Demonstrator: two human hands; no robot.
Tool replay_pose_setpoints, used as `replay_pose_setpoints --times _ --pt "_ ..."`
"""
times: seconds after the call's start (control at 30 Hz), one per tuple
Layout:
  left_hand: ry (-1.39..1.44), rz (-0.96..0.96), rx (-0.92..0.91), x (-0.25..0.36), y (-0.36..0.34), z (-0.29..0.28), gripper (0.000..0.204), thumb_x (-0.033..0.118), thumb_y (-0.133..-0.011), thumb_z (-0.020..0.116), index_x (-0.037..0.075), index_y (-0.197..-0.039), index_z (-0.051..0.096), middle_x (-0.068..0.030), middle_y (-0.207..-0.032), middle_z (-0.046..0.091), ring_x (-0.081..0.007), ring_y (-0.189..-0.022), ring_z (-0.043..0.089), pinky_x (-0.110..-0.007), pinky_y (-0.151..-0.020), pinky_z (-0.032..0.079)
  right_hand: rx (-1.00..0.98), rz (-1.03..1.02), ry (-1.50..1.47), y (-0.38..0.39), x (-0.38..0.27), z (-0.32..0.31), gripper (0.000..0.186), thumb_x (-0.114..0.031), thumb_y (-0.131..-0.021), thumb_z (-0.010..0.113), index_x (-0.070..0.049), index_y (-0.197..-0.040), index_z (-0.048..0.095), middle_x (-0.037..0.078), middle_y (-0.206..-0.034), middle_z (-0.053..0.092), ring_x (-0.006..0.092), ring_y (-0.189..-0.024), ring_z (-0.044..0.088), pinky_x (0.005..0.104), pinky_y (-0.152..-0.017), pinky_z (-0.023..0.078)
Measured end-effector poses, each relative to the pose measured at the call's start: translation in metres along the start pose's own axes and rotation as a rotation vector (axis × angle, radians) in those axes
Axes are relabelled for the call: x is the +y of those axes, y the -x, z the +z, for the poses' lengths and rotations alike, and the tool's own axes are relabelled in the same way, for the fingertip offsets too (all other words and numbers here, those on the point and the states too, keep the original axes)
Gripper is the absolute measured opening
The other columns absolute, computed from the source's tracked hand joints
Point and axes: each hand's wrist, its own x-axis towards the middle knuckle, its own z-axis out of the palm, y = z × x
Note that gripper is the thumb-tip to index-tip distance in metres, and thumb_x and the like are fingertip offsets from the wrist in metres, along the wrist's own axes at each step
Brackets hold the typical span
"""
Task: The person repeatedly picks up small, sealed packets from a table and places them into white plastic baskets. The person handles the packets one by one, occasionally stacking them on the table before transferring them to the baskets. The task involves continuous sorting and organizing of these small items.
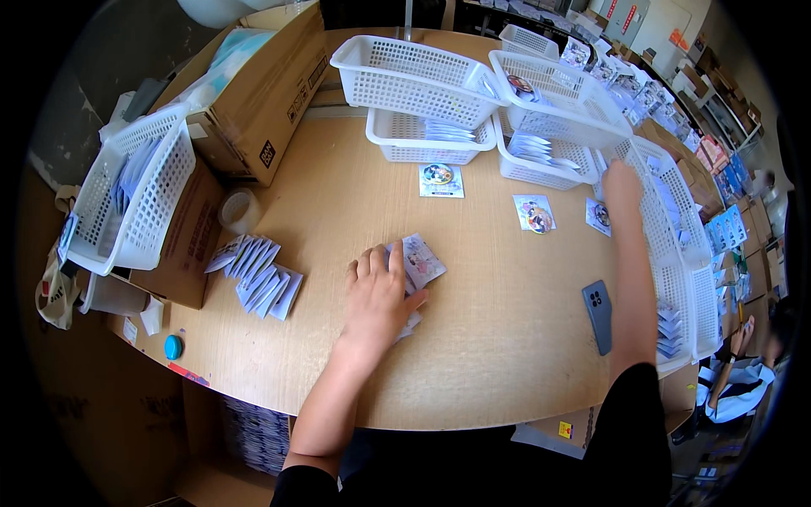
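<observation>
My left hand (378, 291) lies over several flat, clear-wrapped packets (425, 260) near the middle of the table, fingers curled over them and thumb to the right. A printed packet face shows past the index finger; the rest is mostly covered by the hand. My right hand (623, 182) reaches out at the far right, at the edge of a white basket (646, 203); its fingers are hidden. Just left of it lies a single packet with a round badge (598, 217). Farther left are another badge packet (535, 215) and a badge packet with a gold rim (440, 179).
White perforated baskets (414, 80) stand stacked along the back, more down the right edge. Left are fanned packets (269, 287), a tape roll (240, 211), a blue cap (173, 347), cardboard box (262, 110) and packet-filled basket (156, 215). A phone (597, 317) lies by my right forearm.
</observation>
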Motion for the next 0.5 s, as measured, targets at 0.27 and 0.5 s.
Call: replay_pose_setpoints --times 0.27,0.5 --pt "0.178 0.103 0.072 -0.004 -0.008 0.006 0.090 0.025 -0.079 0.095 0.000 -0.156 0.055 -0.0205 -0.147 0.064 -0.0407 -0.140 0.059 -0.050 -0.121 0.046 -0.422 -1.046 -0.865 0.206 -0.178 -0.081 0.089 -0.012 -0.085 0.090 -0.011 -0.165 0.051 0.018 -0.170 0.052 0.0350 -0.144 0.061 0.0459 -0.121 0.050" --pt "0.526 0.291 0.089 -0.005 -0.012 -0.008 0.096 0.019 -0.076 0.097 0.004 -0.160 0.053 -0.0215 -0.154 0.061 -0.0435 -0.147 0.055 -0.051 -0.120 0.049 -0.624 -0.841 -1.044 0.233 -0.217 -0.068 0.101 -0.021 -0.076 0.101 -0.004 -0.161 0.049 0.018 -0.164 0.056 0.0358 -0.150 0.057 0.0461 -0.125 0.048"
